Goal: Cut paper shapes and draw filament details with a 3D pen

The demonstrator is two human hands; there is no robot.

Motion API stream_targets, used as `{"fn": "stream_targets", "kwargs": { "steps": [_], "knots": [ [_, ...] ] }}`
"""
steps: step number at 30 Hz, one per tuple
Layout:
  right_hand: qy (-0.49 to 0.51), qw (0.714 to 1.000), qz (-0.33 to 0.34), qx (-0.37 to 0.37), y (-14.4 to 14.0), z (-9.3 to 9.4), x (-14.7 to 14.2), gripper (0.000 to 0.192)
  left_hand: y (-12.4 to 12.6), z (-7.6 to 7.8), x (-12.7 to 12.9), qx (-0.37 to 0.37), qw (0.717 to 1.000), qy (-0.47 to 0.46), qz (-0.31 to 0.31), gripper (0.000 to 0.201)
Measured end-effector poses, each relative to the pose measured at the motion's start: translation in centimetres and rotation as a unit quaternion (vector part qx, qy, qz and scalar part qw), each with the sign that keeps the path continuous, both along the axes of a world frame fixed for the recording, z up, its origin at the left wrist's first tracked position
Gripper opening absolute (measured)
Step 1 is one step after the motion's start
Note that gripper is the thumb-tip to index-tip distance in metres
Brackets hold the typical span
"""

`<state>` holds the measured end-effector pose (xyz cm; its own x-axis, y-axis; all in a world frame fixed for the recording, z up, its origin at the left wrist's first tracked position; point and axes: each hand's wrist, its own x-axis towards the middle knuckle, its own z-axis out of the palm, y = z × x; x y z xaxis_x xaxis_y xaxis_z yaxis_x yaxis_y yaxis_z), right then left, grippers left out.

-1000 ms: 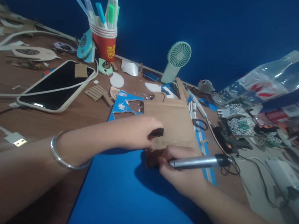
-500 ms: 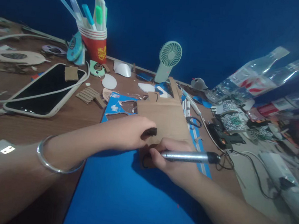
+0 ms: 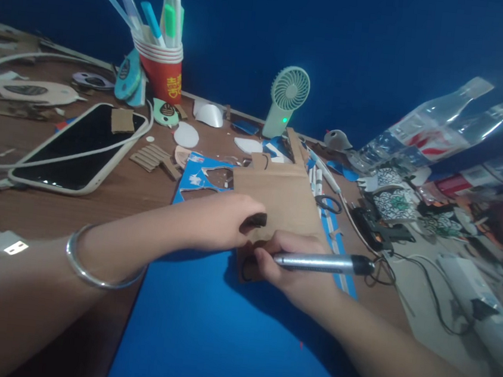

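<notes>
My right hand [image 3: 290,270] is closed around a silver marker [image 3: 320,262] with a black rear end. The marker slants toward a piece of brown cardboard [image 3: 286,198]; its tip is hidden by my fingers. A dark curved line shows near the cardboard's lower left corner. My left hand [image 3: 230,222], with a silver bangle at the wrist, rests on the cardboard's left side. Its fingers are curled and mostly hidden, and a small dark thing [image 3: 256,220] shows at them. Under the cardboard lies a large blue sheet [image 3: 210,328] with cut-out holes at its far end.
A phone [image 3: 75,152] with a cable across it lies on the left. Behind stand a red cup [image 3: 162,77] of pens and a small fan [image 3: 289,93]. On the right are scissors [image 3: 328,204], a glue gun [image 3: 382,229] and plastic bottles [image 3: 419,128].
The view has shifted slightly, and a green light now shows on the fan. Both hands and the marker keep nearly the same place on the cardboard.
</notes>
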<state>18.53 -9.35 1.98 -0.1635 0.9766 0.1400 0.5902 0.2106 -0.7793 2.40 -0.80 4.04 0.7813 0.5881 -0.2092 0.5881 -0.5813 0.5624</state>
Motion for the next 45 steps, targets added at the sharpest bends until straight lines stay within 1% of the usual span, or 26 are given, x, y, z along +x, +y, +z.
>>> {"fn": "stream_targets", "kwargs": {
  "steps": [5,9,15,18,21,26,29,35,42,45],
  "knots": [
    [-0.015,1.000,0.002,-0.003,-0.01,0.54,0.08,0.024,-0.08,0.44,0.08,-0.004,1.000,0.007,0.003,0.007],
    [-0.018,1.000,0.004,-0.011,-0.03,0.59,0.09,0.025,-0.08,0.53,0.21,-0.005,1.000,0.020,0.004,0.006],
    [0.015,0.999,0.003,-0.040,-0.03,0.34,0.00,0.025,-0.01,0.59,0.26,-0.013,1.000,0.026,0.004,0.008],
    [0.007,0.999,0.005,-0.040,-0.07,0.34,0.08,0.025,-0.06,0.72,0.22,-0.012,1.000,0.026,0.006,0.008],
    [0.005,0.999,0.013,-0.043,-0.16,0.36,0.20,0.025,-0.10,0.83,0.26,-0.011,1.000,0.026,0.008,0.008],
    [0.039,0.996,0.031,-0.071,-0.26,0.35,0.26,0.024,0.01,0.71,0.33,-0.011,1.000,0.022,0.006,0.009],
    [0.042,0.996,0.032,-0.071,-0.16,0.52,0.18,0.025,0.10,0.62,0.30,-0.010,1.000,0.019,0.005,0.010],
    [0.013,0.999,0.019,-0.039,0.02,0.99,0.00,0.026,0.05,0.61,0.17,-0.013,1.000,0.011,-0.001,0.012],
    [0.023,0.998,0.014,-0.063,-0.18,0.70,-0.06,0.023,-0.01,0.76,0.20,-0.016,1.000,0.019,0.002,0.011],
    [0.026,0.997,0.027,-0.062,-0.16,0.79,0.01,0.023,0.01,0.78,0.15,-0.013,1.000,0.014,0.001,0.012]
  ]
}}
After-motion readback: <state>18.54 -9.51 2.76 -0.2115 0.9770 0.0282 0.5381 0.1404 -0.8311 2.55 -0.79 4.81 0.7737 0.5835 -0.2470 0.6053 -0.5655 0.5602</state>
